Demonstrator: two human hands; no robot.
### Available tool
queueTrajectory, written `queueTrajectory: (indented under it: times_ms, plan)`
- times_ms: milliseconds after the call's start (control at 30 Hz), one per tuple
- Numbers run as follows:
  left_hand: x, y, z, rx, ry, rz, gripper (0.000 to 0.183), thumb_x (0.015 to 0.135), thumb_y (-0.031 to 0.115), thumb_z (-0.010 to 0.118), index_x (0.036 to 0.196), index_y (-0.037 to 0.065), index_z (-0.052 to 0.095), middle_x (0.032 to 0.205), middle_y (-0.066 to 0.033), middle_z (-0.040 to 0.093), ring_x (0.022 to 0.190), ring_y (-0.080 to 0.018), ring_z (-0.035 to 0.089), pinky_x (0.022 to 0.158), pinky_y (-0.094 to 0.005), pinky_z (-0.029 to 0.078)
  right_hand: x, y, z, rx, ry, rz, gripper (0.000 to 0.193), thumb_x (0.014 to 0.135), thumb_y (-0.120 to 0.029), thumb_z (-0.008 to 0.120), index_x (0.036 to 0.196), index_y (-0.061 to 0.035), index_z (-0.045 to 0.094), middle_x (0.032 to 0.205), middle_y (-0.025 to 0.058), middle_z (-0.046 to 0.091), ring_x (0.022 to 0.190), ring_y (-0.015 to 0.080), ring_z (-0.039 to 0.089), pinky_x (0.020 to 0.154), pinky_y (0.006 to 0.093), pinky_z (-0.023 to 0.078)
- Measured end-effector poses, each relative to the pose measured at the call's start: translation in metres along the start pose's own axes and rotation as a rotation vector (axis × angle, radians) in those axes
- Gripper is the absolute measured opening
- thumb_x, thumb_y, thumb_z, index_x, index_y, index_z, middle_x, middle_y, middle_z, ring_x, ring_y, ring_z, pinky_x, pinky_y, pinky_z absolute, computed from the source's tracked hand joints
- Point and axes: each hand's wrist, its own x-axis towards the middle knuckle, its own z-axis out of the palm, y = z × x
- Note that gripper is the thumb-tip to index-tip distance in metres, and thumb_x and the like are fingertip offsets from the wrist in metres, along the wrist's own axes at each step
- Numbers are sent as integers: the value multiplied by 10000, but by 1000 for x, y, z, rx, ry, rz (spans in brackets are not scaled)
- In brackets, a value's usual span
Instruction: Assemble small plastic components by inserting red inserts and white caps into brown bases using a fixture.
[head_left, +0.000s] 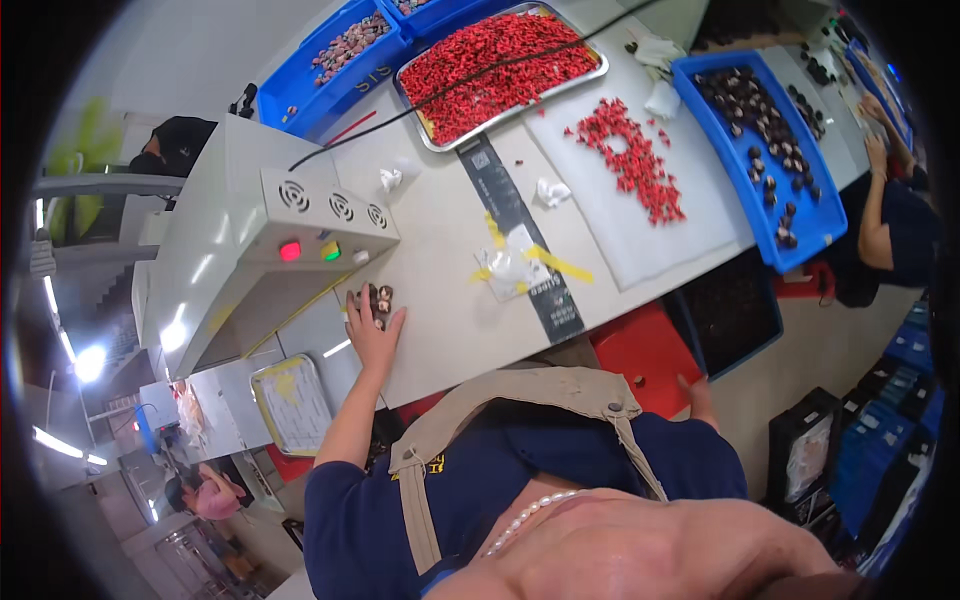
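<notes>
My left hand (372, 338) rests at the left side of the pale worktable (440, 260), beside the grey machine. Its fingers and thumb curve around a small cluster of dark brown and pinkish rounded pieces (381, 302), whose exact kind I cannot make out. Low at my right side, my right hand (697, 398) shows only in part next to a red stool (648, 358); its fingers are mostly hidden. A grey-white machine (270, 205) with red and green buttons and a low opening stands just left of the cluster.
A metal tray of red pieces (490, 75) sits at the back; more red pieces (640, 165) lie on a white board (690, 235). A blue tray (745, 210) holds dark round pieces. Another metal tray (290, 405) lies past the machine. A black cable (470, 80) crosses above. Other people work nearby.
</notes>
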Motion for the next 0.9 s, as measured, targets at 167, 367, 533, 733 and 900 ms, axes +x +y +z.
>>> queueTrajectory:
  times_ms: [167,367,533,733,900]
  plan:
    - [23,8,10,63,81,2,617,731,358,701,1276,167,484,1334,-174,410,1172,-346,441,941,-438,352,10,-28,-14,-393,-352,-155,939,602,-631,694,1220,30,445,1134,228,573,1056,332,571,853,413,479]
    - [14,2,17,54,186,52,472,759,295,681,1194,160,560,1238,-139,500,1104,-315,496,881,-414,399,12,-2,14,-618,-54,-167,633,670,-452,677,1111,-26,518,1001,183,600,925,303,594,765,420,489]
    - [3,5,9,135,288,62,528,745,321,690,1228,180,532,1278,-154,462,1078,-313,499,855,-412,403,-7,-48,52,-545,394,-194,312,758,-181,669,1031,-79,557,866,127,618,782,252,603,672,414,491]
    - [11,-1,37,-28,370,79,534,729,316,704,1217,170,542,1250,-175,480,987,-346,539,806,-455,414,0,-135,44,-436,-369,-457,323,750,-144,660,1053,-84,566,876,79,617,805,195,579,682,378,490]
    - [-1,-19,27,319,598,213,479,772,310,699,1195,132,560,1244,-163,510,1055,-313,537,810,-414,416,97,-173,-29,5,-949,-499,338,743,-112,653,1071,-88,573,885,39,615,825,148,558,690,348,488]
